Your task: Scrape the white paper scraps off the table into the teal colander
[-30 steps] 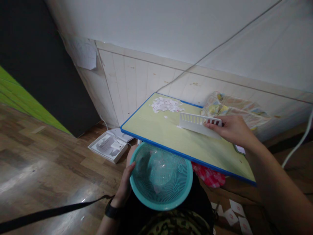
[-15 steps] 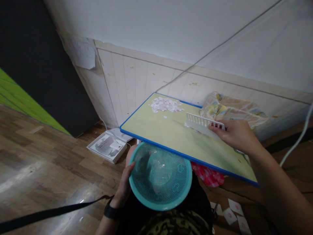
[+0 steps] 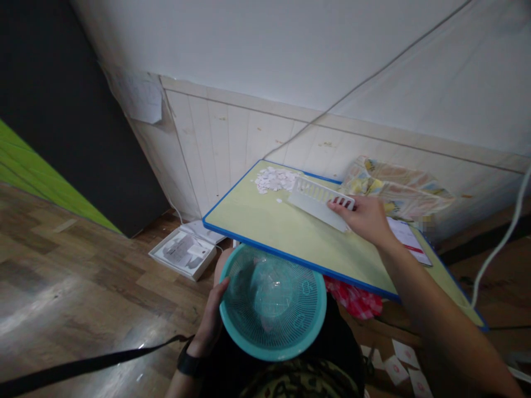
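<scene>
My left hand (image 3: 213, 309) grips the left rim of a teal plastic colander (image 3: 271, 349), which rests on my lap against the table's front edge. Inside the colander lies some clear, shiny plastic. My right hand (image 3: 363, 218) is closed on the right end of a white slotted plastic plate (image 3: 313, 207), held tilted with its lower edge at the tabletop. Just beyond the plate's left end is a heap of small white paper scraps (image 3: 274, 179). One loose scrap (image 3: 279, 200) lies apart in front of the heap.
The yellow table (image 3: 249, 215) has a blue rim. A patterned cloth bag (image 3: 398, 182) sits at its back right, beside a printed sheet (image 3: 410, 237). An open white box (image 3: 182, 251) lies on the floor at left. White cards (image 3: 396, 369) and red checked cloth (image 3: 354, 298) are low right.
My right hand has moved the slotted plate left across the table to the heap of scraps. The printed sheet at right has come into view. My left hand stays on the colander.
</scene>
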Action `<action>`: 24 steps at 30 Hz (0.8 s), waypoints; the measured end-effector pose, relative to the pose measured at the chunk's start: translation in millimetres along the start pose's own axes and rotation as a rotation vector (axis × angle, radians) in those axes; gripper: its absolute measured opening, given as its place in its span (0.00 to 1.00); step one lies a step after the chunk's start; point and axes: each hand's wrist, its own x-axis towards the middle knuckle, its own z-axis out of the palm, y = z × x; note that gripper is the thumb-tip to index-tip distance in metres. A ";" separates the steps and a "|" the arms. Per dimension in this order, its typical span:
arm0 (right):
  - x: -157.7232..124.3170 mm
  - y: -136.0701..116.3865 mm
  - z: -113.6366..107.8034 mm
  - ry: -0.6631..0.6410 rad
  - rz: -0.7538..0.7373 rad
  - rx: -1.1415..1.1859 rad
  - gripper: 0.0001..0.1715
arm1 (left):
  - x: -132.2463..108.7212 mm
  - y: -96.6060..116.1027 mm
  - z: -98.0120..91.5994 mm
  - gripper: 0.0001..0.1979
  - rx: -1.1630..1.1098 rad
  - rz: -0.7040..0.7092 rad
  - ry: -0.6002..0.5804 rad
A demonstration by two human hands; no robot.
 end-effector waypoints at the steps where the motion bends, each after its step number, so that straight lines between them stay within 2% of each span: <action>1: 7.5 -3.7 7.1 0.006 -0.016 0.007 0.25 | 0.6 -0.8 -0.7 0.26 -0.016 -0.008 -0.025; 3: 21.0 -9.0 17.7 -0.007 -0.046 0.016 0.24 | 1.3 -1.5 -1.7 0.26 -0.044 -0.013 -0.052; 6: 33.5 -10.4 21.5 -0.057 -0.064 -0.012 0.24 | 1.1 -0.7 -2.7 0.26 -0.045 -0.023 -0.024; 14: 37.1 6.5 -16.2 0.004 0.006 -0.158 0.23 | -1.3 3.3 -0.1 0.25 -0.027 -0.021 -0.050; 17: 36.8 8.9 -17.0 0.044 0.023 -0.144 0.23 | -1.9 3.2 0.7 0.25 -0.027 -0.034 -0.033; 20: 33.5 10.9 -13.3 0.012 0.022 -0.131 0.22 | -2.4 2.4 0.0 0.26 -0.039 -0.023 -0.052; 24: 23.7 20.7 -23.9 -0.013 0.053 -0.272 0.21 | -2.3 2.1 0.0 0.27 -0.018 -0.027 -0.036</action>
